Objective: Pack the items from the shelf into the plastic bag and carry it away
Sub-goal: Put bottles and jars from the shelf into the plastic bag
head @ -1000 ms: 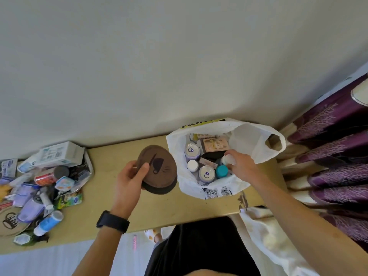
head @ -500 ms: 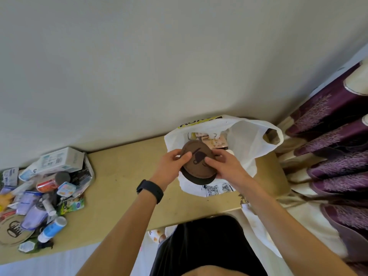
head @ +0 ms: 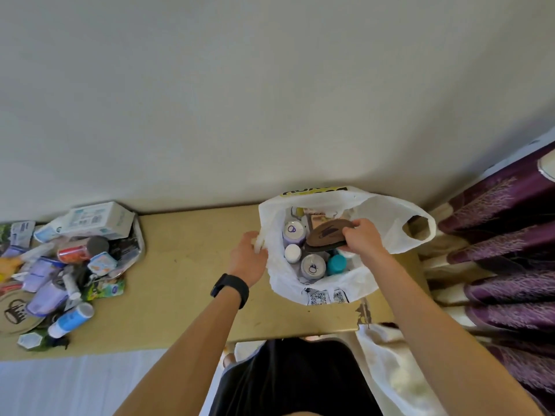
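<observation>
A white plastic bag (head: 387, 223) stands open on the tan shelf (head: 186, 265) against the wall. Inside it I see cans with purple lids, a white bottle cap, a teal cap and small boxes. My right hand (head: 363, 238) grips a round brown disc (head: 326, 234) with a dark emblem, tilted over the bag's contents. My left hand (head: 247, 256) grips the bag's left rim and handle, pulling the mouth wide. A black watch sits on my left wrist.
A pile of items (head: 69, 259) lies at the shelf's left end: a white box (head: 99, 219), a red can, purple pouches, a blue-and-white tube (head: 70, 319) and another round disc (head: 15, 310). Purple curtains (head: 507, 250) hang at the right. The wall rises right behind the shelf.
My left hand passed the brown disc to my right hand and moved to the bag's left rim. My right hand now tilts the disc down into the bag.
</observation>
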Demonstrator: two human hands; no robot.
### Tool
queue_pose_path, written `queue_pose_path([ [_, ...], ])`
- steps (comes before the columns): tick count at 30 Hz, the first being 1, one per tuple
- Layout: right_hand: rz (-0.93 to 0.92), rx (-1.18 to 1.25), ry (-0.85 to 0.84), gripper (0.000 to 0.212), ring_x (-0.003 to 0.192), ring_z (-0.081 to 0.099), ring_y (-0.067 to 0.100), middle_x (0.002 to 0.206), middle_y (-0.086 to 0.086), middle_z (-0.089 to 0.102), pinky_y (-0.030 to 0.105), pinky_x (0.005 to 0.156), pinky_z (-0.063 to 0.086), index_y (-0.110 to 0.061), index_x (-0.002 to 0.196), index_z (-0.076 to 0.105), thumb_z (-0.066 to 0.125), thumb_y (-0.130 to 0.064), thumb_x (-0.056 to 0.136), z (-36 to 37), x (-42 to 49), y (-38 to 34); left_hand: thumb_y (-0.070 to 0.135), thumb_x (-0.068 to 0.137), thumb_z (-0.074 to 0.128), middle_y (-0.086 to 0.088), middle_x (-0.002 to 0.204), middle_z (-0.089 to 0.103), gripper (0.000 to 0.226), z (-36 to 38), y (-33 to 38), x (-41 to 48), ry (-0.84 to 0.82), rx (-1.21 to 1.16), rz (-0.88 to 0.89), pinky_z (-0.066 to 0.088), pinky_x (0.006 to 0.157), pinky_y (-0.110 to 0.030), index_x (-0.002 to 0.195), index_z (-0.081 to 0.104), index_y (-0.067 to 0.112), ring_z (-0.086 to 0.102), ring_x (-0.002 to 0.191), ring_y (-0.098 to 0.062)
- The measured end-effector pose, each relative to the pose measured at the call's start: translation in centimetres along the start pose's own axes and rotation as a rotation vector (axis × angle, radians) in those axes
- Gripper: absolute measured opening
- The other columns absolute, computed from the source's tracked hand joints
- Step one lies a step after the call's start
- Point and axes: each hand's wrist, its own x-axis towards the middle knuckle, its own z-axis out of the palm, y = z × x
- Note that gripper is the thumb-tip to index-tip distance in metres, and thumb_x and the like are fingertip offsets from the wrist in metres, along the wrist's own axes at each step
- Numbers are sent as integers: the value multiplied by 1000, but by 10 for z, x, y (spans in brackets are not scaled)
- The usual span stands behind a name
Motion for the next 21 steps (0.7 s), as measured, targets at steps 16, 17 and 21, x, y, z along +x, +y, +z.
queue_pose_path([
  [16, -714, -402, 117, 29, 125, 50, 17, 130, -6, 62, 33, 103, 43, -25, 124, 66, 58, -27, 95, 33, -89, 9, 47, 94, 55, 10, 127, 58, 47, -30, -44, -30, -47, -42, 138, 44, 81, -19, 138, 45, 30, 58, 108, -8],
  [17, -778, -393, 114, 28, 127, 48, 14, 130, -8, 62, 31, 105, 42, -25, 122, 67, 58, -29, 96, 42, -103, 8, 48, 95, 53, 9, 131, 56, 49, -35, -59, -31, -40, 19, 131, 43, 87, -22, 140, 44, 30, 55, 115, -10],
  [21, -1028, -466, 28, 34, 127, 51, 13, 127, -10, 64, 25, 108, 36, -26, 114, 71, 49, -41, 94, 97, -151, 11, 50, 96, 46, 2, 142, 49, 51, -61, -134, -36, -45, 241, 41, 41, 102, -33, 142, 41, 30, 45, 129, -19],
])
